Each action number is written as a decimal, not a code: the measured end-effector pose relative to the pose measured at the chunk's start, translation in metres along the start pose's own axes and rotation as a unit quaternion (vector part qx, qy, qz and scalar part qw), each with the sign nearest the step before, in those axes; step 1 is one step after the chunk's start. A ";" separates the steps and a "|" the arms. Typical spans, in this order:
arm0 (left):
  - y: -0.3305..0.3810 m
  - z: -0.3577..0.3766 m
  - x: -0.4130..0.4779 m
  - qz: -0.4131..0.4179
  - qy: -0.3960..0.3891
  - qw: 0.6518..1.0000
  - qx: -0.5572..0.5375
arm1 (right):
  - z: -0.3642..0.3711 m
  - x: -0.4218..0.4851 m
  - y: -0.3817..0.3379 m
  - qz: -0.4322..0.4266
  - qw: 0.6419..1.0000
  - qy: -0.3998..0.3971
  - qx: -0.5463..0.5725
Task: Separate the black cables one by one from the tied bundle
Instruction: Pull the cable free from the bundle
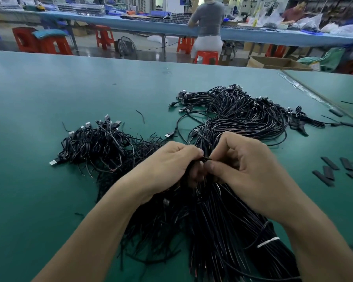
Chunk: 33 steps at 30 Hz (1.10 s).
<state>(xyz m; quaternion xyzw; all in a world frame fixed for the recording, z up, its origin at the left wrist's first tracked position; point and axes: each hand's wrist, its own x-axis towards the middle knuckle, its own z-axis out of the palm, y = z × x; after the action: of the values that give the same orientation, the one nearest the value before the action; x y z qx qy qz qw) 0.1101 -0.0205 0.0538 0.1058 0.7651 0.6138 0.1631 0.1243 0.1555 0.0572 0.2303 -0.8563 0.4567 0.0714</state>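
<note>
Both bare hands meeting at centre over a green matte worktable [49, 200]. Left hand [169, 165] curled closed, fingers wrapped around a thick tied bundle of thin black cables [222, 220] that fans out toward the near edge. Right hand [245, 169] closed too — thumb and forefinger pinched on a short black cable end [205, 158] sticking out between the two hands, touching the left fingertips. White tie band [268, 241] around the bundle, low right, just beside the right forearm. Loose heap of black cables with silver USB plugs [96, 143] lying to the left, near the left hand but apart from it. Larger looped mass of black cables with plugs [243, 115] behind the hands, far side of the table. Short flat black tubing pieces [330, 169] scattered at right, well apart from the bundle. Background — long blue workbench [130, 22], red plastic stools [43, 42], a seated person in a grey top [209, 19] facing away.
</note>
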 end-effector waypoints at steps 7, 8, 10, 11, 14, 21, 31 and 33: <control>0.005 0.010 -0.006 -0.040 -0.069 0.978 -0.191 | 0.007 0.001 -0.012 -0.049 0.994 0.100 0.009; 0.005 0.010 -0.005 -0.047 -0.069 0.981 -0.177 | 0.007 0.001 -0.012 -0.049 0.992 0.118 0.009; 0.005 0.010 -0.004 -0.047 -0.064 0.978 -0.192 | 0.010 0.001 -0.013 -0.050 0.989 0.135 0.040; 0.004 0.010 -0.003 -0.042 -0.057 0.976 -0.204 | 0.012 0.001 -0.013 -0.053 0.988 0.139 0.051; 0.000 0.011 -0.001 -0.032 -0.011 0.991 -0.131 | 0.014 0.002 -0.013 -0.061 0.982 0.180 0.004; -0.003 0.004 0.003 -0.027 -0.009 0.994 -0.105 | 0.014 0.003 -0.014 -0.033 0.980 0.195 -0.020; -0.010 -0.019 0.010 0.048 0.211 0.967 -0.137 | 0.030 -0.003 -0.013 0.132 0.978 0.072 -0.145; -0.011 -0.018 0.011 0.052 0.228 0.961 -0.147 | 0.042 -0.007 -0.017 0.113 0.971 -0.006 -0.210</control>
<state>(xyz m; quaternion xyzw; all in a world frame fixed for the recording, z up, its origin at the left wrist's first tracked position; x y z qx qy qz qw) 0.0941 -0.0350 0.0452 -0.0230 0.6767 0.7351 -0.0340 0.1414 0.1153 0.0432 0.1149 -0.9540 0.2701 0.0613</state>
